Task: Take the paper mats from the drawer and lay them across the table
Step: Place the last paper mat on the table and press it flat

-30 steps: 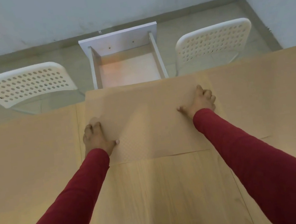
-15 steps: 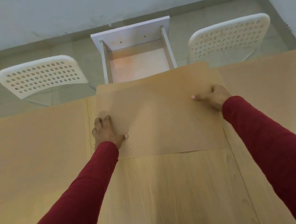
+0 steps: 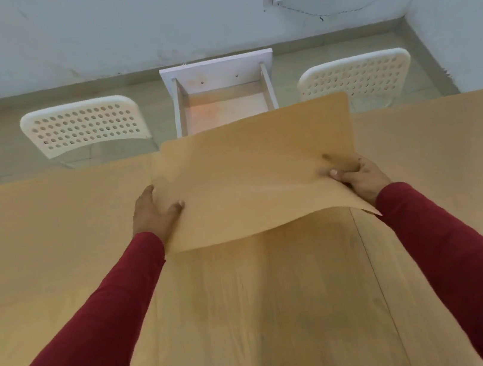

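A pale, scuffed wall and a grey-green floor frame the far side of a light wooden table (image 3: 273,319), whose bare grain shows between the person's red-sleeved forearms. Beyond the hands, straight ahead, a white open drawer (image 3: 224,107) juts out from the table's far edge; its visible floor shows no mats, though its near part is hidden. Two white perforated plastic chairs (image 3: 84,124) stand past the table, one beyond each hand.

The left hand (image 3: 152,216) grips the left edge of a tan rectangular paper mat (image 3: 257,174), thumb on top and fingers underneath. The right hand (image 3: 358,178) pinches the mat's right edge, thumb on top and the fingers curled beneath. The sheet is lifted off the table, bowed between the two hands, its near edge sagging and its far edge hanging over the drawer. Outward of the left hand a flat tan mat (image 3: 52,226) already covers the table; another tan mat (image 3: 448,152) lies outward of the right hand.

The likely trouble is the sheet itself: thin paper held only at the sides may crease where the thumbs press, or flop as it is set down and land skewed, overlapping a neighbour or leaving a gap. A dragging edge could also nudge either laid mat out of line.
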